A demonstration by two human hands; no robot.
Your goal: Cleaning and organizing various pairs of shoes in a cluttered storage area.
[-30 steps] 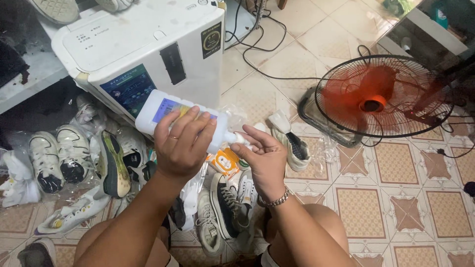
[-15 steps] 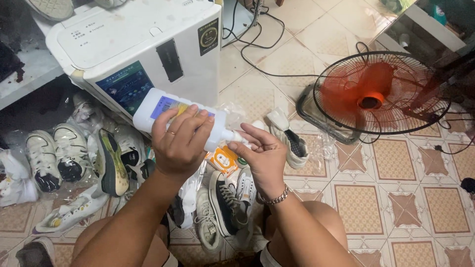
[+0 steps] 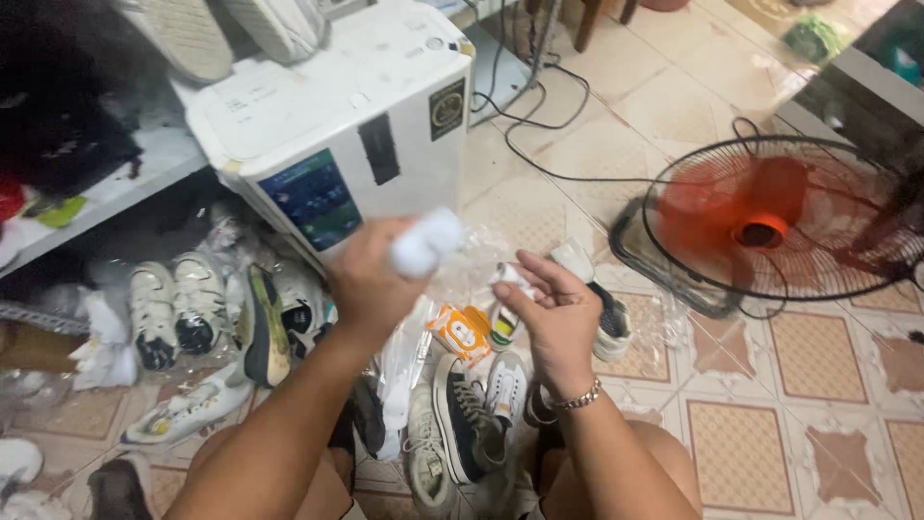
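My left hand (image 3: 371, 279) grips a white plastic bottle (image 3: 426, 241), which is blurred and seen end on. A small white cap-like piece (image 3: 510, 276) is pinched in the fingers of my right hand (image 3: 553, 318), just right of the bottle. A bracelet circles my right wrist. Below both hands lie an orange packet (image 3: 460, 330) and a black-and-white sneaker (image 3: 462, 414) on the tiled floor.
A white boxy machine (image 3: 337, 125) with a dark panel stands behind my hands. Several sneakers (image 3: 178, 303) lie on the floor at left. An orange fan (image 3: 780, 226) in a black cage sits on the tiles at right, with black cables (image 3: 539, 125) behind.
The bottle has swung round in my left hand from lying sideways to pointing toward the camera. My right hand has drawn slightly away, holding the small white piece. The camera has shifted.
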